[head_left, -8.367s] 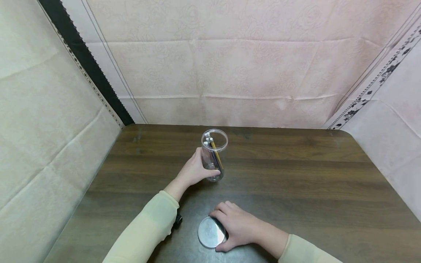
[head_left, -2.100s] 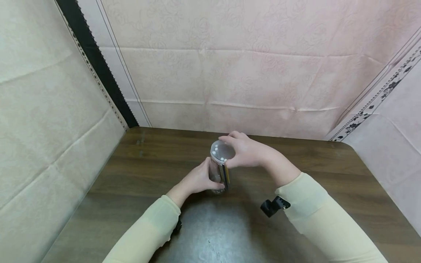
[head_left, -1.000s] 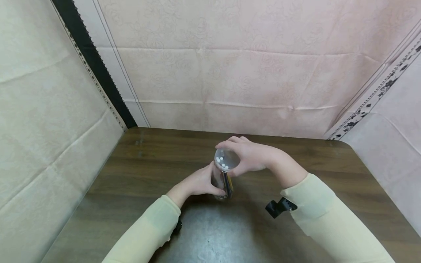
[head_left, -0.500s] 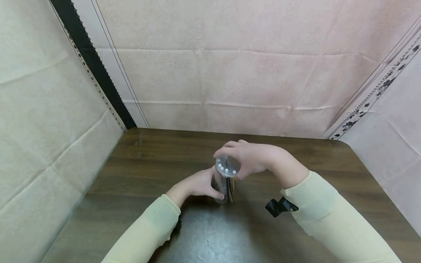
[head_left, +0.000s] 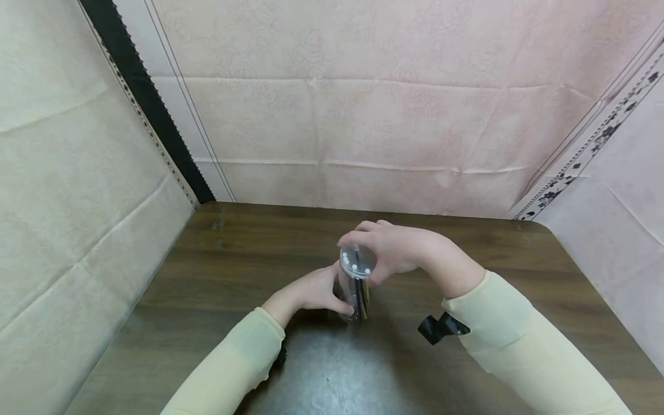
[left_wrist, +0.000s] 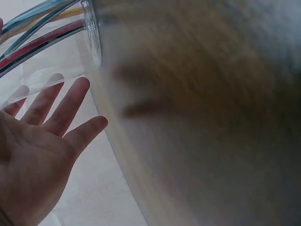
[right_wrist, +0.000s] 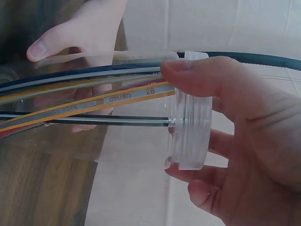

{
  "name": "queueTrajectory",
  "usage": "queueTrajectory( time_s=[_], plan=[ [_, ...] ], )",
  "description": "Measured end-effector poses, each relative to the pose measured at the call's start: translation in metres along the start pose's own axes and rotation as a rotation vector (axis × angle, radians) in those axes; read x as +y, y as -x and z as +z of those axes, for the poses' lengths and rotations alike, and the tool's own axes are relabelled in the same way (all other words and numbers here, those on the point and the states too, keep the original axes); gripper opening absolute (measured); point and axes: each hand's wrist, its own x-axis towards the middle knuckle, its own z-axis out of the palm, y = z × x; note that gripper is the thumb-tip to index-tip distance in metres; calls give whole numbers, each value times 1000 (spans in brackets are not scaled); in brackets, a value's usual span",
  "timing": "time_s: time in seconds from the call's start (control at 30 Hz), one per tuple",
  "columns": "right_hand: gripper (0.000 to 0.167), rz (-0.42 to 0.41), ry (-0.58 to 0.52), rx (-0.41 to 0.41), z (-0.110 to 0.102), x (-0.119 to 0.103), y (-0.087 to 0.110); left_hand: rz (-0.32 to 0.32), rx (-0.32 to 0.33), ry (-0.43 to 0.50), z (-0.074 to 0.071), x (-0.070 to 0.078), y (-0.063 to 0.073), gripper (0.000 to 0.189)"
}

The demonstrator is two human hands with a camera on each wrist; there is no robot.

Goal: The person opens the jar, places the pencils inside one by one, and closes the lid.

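A clear plastic jar (head_left: 359,297) stands on the table in the head view with several pencils (right_wrist: 117,99) inside. My left hand (head_left: 313,289) holds its lower side, thumb across the front. In the left wrist view some of those fingers (left_wrist: 66,106) show along the jar's clear wall, near its thick base (left_wrist: 94,35). A clear round lid (right_wrist: 194,127) sits on the jar's mouth, white pencil ends visible through it from above. My right hand (head_left: 396,249) grips the lid's edge from above, thumb on the near side, fingers on the far side.
The brown wood-grain table (head_left: 467,276) reaches back to a pale patterned cloth (head_left: 337,115). Similar cloth hangs at the left (head_left: 93,202) and right (head_left: 622,219). A small black device (head_left: 441,327) sits at the right cuff.
Earlier the lid lay on the near table under my right hand and the jar was uncovered. Over the last second, both hands and the jar moved slightly nearer, and the pencil ends shifted under the lid.
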Motion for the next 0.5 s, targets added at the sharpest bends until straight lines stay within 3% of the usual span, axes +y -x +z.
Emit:
queueTrajectory(
  time_s=[0.3,0.5],
  plan=[
    [69,25,-14,42,4,-3,1,3,26,-4,2,0,1,88],
    [70,12,7,135,11,-2,3,8,55,-31,5,0,1,90]
  ],
)
